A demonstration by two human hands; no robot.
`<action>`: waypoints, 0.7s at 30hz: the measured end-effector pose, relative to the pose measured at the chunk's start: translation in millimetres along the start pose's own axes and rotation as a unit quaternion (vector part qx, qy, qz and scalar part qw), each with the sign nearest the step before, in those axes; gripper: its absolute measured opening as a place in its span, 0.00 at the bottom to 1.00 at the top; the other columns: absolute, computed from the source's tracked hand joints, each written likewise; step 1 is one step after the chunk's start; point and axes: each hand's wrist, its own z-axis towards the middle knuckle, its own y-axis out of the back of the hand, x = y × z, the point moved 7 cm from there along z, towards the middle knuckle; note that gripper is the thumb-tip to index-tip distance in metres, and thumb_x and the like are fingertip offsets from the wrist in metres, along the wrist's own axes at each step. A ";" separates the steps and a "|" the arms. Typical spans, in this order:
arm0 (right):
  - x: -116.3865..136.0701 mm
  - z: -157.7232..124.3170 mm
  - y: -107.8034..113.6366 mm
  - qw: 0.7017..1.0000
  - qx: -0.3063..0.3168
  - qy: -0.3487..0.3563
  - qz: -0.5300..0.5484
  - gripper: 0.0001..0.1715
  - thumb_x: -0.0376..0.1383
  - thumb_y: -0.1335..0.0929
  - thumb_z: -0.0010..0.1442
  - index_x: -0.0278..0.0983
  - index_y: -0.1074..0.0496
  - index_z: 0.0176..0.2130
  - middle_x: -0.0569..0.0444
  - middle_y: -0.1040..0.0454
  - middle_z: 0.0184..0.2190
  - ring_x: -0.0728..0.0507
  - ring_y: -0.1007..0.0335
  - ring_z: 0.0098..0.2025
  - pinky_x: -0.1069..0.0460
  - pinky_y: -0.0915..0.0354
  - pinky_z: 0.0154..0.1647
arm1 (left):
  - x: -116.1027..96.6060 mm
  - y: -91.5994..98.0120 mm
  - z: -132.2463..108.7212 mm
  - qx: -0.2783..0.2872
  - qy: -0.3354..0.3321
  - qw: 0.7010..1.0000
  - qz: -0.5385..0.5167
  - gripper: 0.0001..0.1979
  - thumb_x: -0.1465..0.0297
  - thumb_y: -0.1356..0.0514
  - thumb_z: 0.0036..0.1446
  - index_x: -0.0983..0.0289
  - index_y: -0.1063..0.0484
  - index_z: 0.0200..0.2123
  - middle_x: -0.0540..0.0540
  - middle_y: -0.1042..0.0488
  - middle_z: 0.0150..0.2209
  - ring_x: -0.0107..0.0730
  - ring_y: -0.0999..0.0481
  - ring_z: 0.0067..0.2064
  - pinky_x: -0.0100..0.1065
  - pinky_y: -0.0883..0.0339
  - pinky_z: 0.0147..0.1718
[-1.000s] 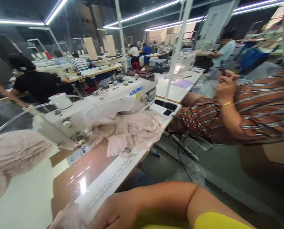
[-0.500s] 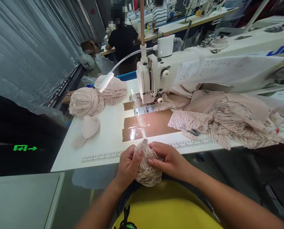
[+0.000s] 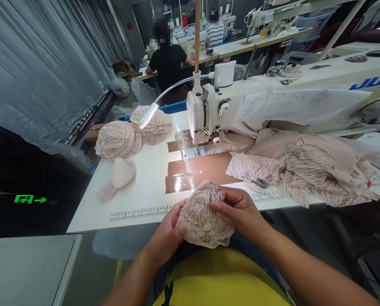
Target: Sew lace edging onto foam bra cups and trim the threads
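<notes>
A pale beige lace bra cup (image 3: 205,216) is held between both hands at the front edge of the sewing table, its rounded side facing up. My left hand (image 3: 171,227) grips its left edge, the fingers partly hidden beneath it. On the upper right edge, my right hand (image 3: 237,208) pinches the lace between thumb and fingers. Beyond the hands stands a white sewing machine (image 3: 198,114), its needle area lit. To its right lies a heap of beige lace and mesh fabric (image 3: 317,165), with small dark thread snips (image 3: 260,183) on its near edge.
Two stacks of lace cups (image 3: 119,139) sit at the table's left, with a plain smooth cup (image 3: 123,173) in front. A lamp on a bendable neck (image 3: 149,114) reaches over them. A printed ruler (image 3: 139,212) runs along the front edge. Another person (image 3: 169,63) sits farther back.
The lace cup, gathered and squeezed between both hands before, is now spread into a wider dome. My hands have moved apart, the right one shifting rightward. The camera view has tilted slightly.
</notes>
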 end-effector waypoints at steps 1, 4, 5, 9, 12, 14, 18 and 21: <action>0.2 0.5 0.2 1.000 -0.008 0.007 -0.007 0.11 0.40 0.30 0.53 0.35 0.28 0.26 0.55 0.34 0.25 0.48 0.39 0.29 0.53 0.40 0.30 | 4.0 -2.5 -0.7 -0.001 0.015 1.000 -0.018 0.32 0.62 0.33 0.46 0.64 0.36 0.53 0.61 0.27 0.44 0.42 0.27 0.43 0.35 0.34 0.41; -2.2 2.5 -2.9 1.000 -0.016 0.009 -0.017 0.12 0.39 0.28 0.50 0.35 0.28 0.22 0.56 0.35 0.23 0.48 0.39 0.28 0.54 0.40 0.29 | 11.1 -2.3 0.3 -0.039 0.014 0.997 -0.069 0.26 0.75 0.36 0.45 0.66 0.32 0.50 0.59 0.25 0.40 0.42 0.26 0.43 0.35 0.33 0.42; -3.8 3.2 -3.3 1.000 -0.020 0.000 -0.004 0.12 0.40 0.27 0.49 0.35 0.28 0.21 0.56 0.34 0.23 0.48 0.39 0.28 0.53 0.39 0.29 | 12.1 0.7 0.9 -0.055 0.006 0.995 -0.083 0.26 0.79 0.37 0.43 0.66 0.31 0.49 0.58 0.24 0.39 0.41 0.26 0.42 0.35 0.33 0.42; -7.7 3.9 7.1 0.988 -0.102 -0.046 0.104 0.15 0.44 0.26 0.46 0.35 0.26 0.22 0.55 0.30 0.21 0.48 0.36 0.24 0.52 0.36 0.27 | 12.2 22.8 -1.9 -0.124 -0.020 0.986 -0.106 0.19 0.82 0.38 0.40 0.67 0.26 0.40 0.54 0.24 0.31 0.35 0.25 0.35 0.34 0.32 0.38; -3.7 3.8 12.3 0.978 -0.146 -0.040 0.142 0.17 0.47 0.26 0.45 0.36 0.24 0.27 0.53 0.27 0.22 0.45 0.32 0.24 0.49 0.33 0.28 | 8.8 24.6 -5.4 -0.101 -0.020 0.982 -0.158 0.16 0.75 0.37 0.44 0.65 0.26 0.40 0.55 0.23 0.34 0.36 0.25 0.37 0.37 0.32 0.40; 0.3 5.6 6.6 0.984 -0.127 -0.016 0.125 0.16 0.47 0.27 0.48 0.37 0.22 0.29 0.51 0.24 0.25 0.43 0.30 0.28 0.47 0.32 0.32 | 4.7 12.3 -5.5 -0.042 -0.014 0.978 -0.205 0.20 0.67 0.38 0.48 0.64 0.29 0.47 0.59 0.25 0.44 0.43 0.27 0.46 0.42 0.34 0.45; 5.3 8.0 -18.4 0.998 -0.028 0.051 -0.024 0.06 0.39 0.26 0.48 0.39 0.21 0.26 0.50 0.23 0.31 0.41 0.30 0.35 0.47 0.34 0.41 | -1.4 -2.3 1.1 -0.034 -0.035 0.978 -0.204 0.26 0.69 0.39 0.47 0.65 0.33 0.52 0.61 0.27 0.48 0.48 0.31 0.52 0.46 0.37 0.50; -0.9 6.5 -24.4 1.000 -0.009 0.024 -0.005 0.05 0.37 0.27 0.49 0.39 0.21 0.25 0.53 0.23 0.28 0.42 0.30 0.34 0.48 0.35 0.40 | 5.4 6.5 7.6 -0.113 -0.029 0.979 -0.165 0.29 0.83 0.42 0.37 0.67 0.29 0.47 0.57 0.23 0.40 0.46 0.28 0.48 0.41 0.35 0.47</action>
